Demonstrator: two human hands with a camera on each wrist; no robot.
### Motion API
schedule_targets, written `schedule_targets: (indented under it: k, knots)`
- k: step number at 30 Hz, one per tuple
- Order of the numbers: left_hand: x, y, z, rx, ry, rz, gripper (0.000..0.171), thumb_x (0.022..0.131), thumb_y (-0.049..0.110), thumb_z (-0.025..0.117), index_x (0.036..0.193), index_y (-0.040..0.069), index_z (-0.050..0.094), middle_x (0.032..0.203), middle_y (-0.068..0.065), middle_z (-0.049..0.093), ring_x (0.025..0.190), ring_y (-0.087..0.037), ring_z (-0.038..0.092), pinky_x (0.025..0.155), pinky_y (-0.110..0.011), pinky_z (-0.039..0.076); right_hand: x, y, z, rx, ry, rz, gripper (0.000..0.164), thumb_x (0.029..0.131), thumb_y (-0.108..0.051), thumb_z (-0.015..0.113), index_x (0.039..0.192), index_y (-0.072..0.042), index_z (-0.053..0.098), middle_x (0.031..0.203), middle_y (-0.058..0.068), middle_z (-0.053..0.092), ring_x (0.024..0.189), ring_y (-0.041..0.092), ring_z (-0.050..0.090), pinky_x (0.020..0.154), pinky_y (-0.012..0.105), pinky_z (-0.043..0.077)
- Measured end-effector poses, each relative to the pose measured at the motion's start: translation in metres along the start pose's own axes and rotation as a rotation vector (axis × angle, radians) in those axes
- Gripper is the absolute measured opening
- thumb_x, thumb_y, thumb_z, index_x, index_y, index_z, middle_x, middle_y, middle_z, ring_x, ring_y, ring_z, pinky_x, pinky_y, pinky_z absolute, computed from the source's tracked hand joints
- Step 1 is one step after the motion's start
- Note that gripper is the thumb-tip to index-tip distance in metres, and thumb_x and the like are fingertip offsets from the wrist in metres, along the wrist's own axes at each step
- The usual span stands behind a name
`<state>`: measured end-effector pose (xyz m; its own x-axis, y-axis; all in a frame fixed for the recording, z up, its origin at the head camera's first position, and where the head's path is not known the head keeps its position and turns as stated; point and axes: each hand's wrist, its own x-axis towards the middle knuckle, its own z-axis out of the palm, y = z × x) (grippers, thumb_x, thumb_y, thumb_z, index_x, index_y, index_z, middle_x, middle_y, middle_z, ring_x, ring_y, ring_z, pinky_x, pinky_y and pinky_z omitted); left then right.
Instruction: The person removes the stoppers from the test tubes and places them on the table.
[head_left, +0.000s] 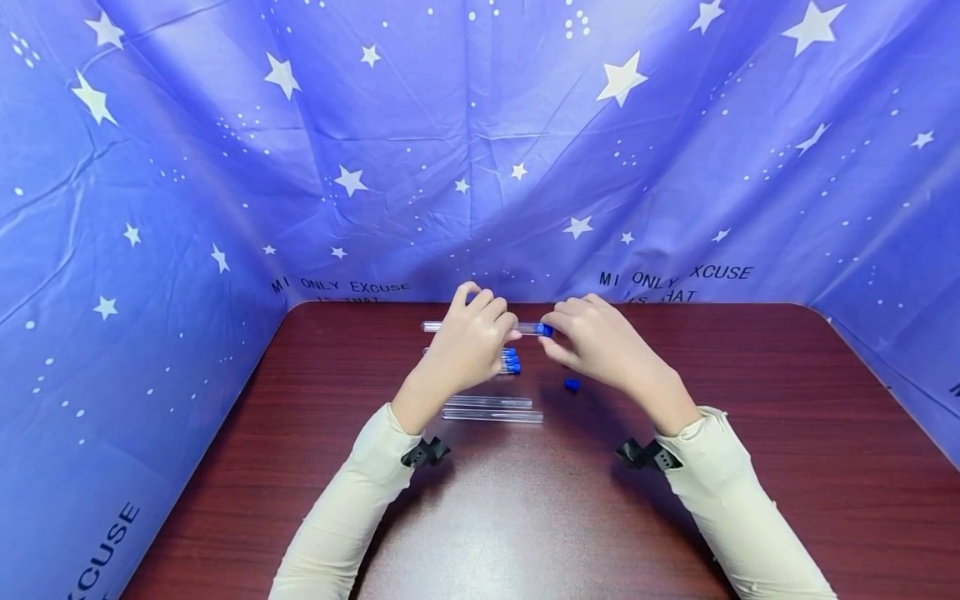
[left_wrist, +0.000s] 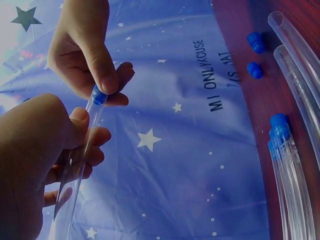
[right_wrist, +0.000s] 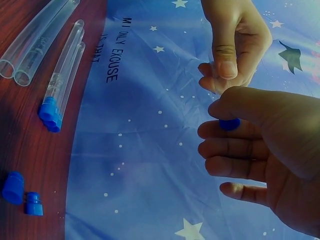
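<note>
My left hand (head_left: 472,337) grips a clear test tube (head_left: 529,328) around its middle, the tube lying nearly level over the far part of the table. At the tube's right end sits a blue cap (left_wrist: 99,95), pinched between the thumb and fingers of my right hand (head_left: 603,342). In the right wrist view only part of that cap (right_wrist: 229,124) shows under the thumb. Below my left hand lie several capped test tubes (left_wrist: 292,185), partly hidden by it in the head view. Closer to me, two uncapped test tubes (head_left: 492,416) lie side by side.
Two loose blue caps (left_wrist: 255,43) rest on the dark red wooden table (head_left: 795,417), right of the tubes. A purple-blue star-patterned cloth (head_left: 480,125) hangs behind the table and along its sides. Small black cameras (head_left: 425,452) are strapped at both wrists.
</note>
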<state>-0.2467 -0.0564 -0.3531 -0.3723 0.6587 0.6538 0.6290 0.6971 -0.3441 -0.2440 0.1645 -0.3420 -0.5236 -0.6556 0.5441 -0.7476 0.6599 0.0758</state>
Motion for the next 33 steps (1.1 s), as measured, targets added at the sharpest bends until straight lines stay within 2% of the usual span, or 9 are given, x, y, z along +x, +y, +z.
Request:
schedule_targets:
  k: [6,15,29,33]
  knots:
    - [-0.0002,-0.0020,-0.0005,0.001,0.014,-0.001,0.021,0.100,0.022,0.062,0.083,0.013,0.070,0.083,0.000,0.063,0.084,-0.021,0.059,0.097,-0.043,0.044,0.0007,-0.0003,-0.0009,0.018,0.027,-0.013,0.013,0.088,-0.015,0.074,0.087,-0.003,0.071,0.068,0.003,0.054,0.064,0.021,0.052,0.075,0.041,0.049]
    - [-0.0001,-0.0029,-0.0017,-0.016,0.019,0.008,0.015,0.097,0.017,0.066,0.084,0.014,0.071,0.084,0.001,0.064,0.084,-0.019,0.059,0.098,-0.042,0.044,0.0005,-0.0023,0.0006,0.020,-0.003,-0.051,0.014,0.090,-0.013,0.073,0.083,-0.003,0.068,0.069,0.005,0.057,0.066,0.025,0.056,0.074,0.042,0.049]
    - [0.0005,-0.0033,-0.0005,-0.001,0.060,0.029,0.018,0.101,0.021,0.062,0.088,0.013,0.072,0.086,0.001,0.065,0.085,-0.019,0.060,0.099,-0.041,0.045,-0.0009,-0.0023,-0.0011,0.005,-0.037,-0.031,0.017,0.092,-0.015,0.072,0.080,-0.006,0.066,0.069,0.004,0.056,0.068,0.025,0.057,0.076,0.042,0.050]
    - [0.0013,-0.0046,-0.0028,-0.002,0.088,0.028,0.007,0.093,0.020,0.072,0.093,0.013,0.073,0.090,0.001,0.065,0.088,-0.020,0.061,0.099,-0.041,0.045,-0.0012,-0.0016,-0.0011,0.047,-0.078,-0.007,0.024,0.093,-0.016,0.069,0.072,-0.009,0.061,0.064,0.000,0.051,0.063,0.021,0.051,0.073,0.040,0.048]
